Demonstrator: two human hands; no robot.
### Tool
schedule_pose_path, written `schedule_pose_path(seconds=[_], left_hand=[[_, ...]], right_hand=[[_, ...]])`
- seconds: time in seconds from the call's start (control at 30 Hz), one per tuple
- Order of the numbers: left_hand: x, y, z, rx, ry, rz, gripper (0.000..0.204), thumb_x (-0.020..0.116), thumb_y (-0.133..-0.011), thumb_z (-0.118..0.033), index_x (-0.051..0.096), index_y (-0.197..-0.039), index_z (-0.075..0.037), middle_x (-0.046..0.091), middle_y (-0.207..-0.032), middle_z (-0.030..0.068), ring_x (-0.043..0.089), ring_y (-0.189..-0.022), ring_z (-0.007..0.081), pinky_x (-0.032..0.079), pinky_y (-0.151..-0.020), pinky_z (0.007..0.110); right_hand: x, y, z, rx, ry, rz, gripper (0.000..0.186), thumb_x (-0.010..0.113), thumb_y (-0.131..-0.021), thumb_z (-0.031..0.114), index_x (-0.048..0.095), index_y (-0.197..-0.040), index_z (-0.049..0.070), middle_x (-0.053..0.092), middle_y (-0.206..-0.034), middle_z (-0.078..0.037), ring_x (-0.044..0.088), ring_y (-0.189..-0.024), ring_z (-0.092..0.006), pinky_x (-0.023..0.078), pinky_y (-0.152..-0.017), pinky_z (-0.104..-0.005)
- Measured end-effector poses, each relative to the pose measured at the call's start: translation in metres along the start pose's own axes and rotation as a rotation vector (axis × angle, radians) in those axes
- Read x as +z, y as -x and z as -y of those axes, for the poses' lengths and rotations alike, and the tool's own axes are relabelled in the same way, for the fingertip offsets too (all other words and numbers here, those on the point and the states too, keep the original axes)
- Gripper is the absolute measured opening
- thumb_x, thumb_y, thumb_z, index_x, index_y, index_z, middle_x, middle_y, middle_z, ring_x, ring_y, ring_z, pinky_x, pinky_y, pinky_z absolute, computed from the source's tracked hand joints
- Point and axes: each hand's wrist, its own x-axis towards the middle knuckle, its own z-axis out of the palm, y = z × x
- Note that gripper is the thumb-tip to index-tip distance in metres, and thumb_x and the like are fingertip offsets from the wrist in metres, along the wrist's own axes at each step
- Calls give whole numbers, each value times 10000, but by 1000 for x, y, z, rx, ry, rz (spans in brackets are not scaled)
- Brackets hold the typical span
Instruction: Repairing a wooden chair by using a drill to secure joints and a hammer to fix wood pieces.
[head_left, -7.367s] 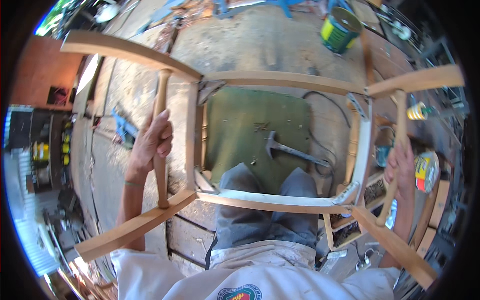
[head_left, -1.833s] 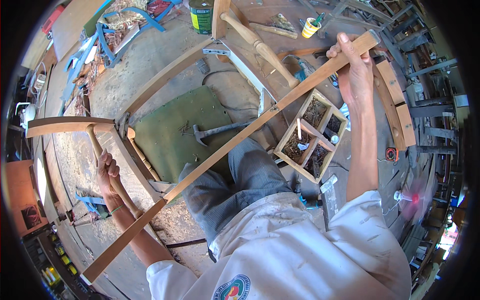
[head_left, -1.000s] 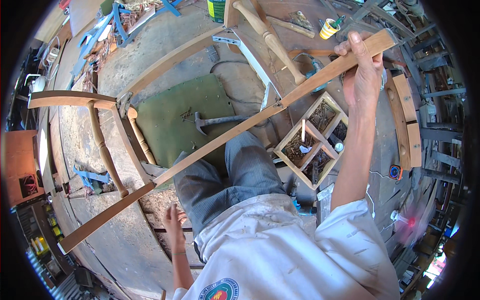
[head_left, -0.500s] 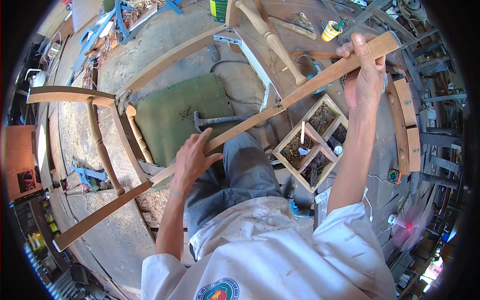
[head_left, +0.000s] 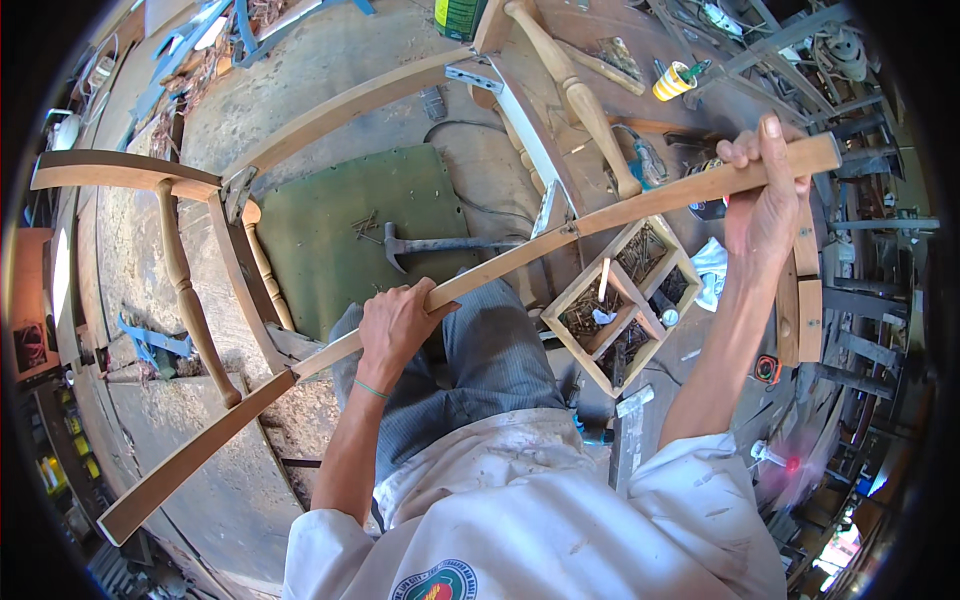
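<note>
My right hand (head_left: 763,195) grips the upper right end of a long wooden bar (head_left: 515,258), the near side of a chair frame with turned spindles (head_left: 183,285) and metal corner brackets (head_left: 455,75). My left hand (head_left: 397,325) is closed on the same bar, left of its middle. Beneath the frame, a green padded panel (head_left: 330,230) lies in front of my knees, with loose nails (head_left: 367,228) and a claw hammer (head_left: 440,245) on it.
A compartmented wooden box (head_left: 555,325) of nails sits right of my knees. Beyond are a green can (head_left: 455,15), a striped cup (head_left: 672,82) and a power tool (head_left: 645,160). Blue scraps (head_left: 190,45) lie at upper left, stacked curved wooden pieces (head_left: 808,315) and a spinning fan (head_left: 790,465) at right.
My left hand left the spindle, dropped low, then rose onto the long bar and has now closed on it. The bar's right end, with my right hand, has shifted right and down.
</note>
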Motion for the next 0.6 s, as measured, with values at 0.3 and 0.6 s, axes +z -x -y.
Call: schedule_pose_path(seconds=[0.3, 0.6], left_hand=[[-2, 5, 0, -19, 0, 5, 411, 670, -829, -537, 662, -863, -127, 676, -685, 101, 676, -648, 314, 528, -572, 429], [-6, 4, -3, -47, 5, 47, 371, 706, -814, -494, 686, -933, -143, 689, -752, 85, 681, -683, 306, 527, -585, 420]], right_hand=[[1, 4, 7, -40, -27, 64, 189, 747, -879, 135, 567, -859, 81, 509, -700, -25, 489, -646, -150, 435, -686, -348], [-7, 7, 7, 13, -52, 97, 115, 690, -923, 132, 587, -887, 94, 505, -746, -27, 470, -707, -155, 418, -716, -347]])
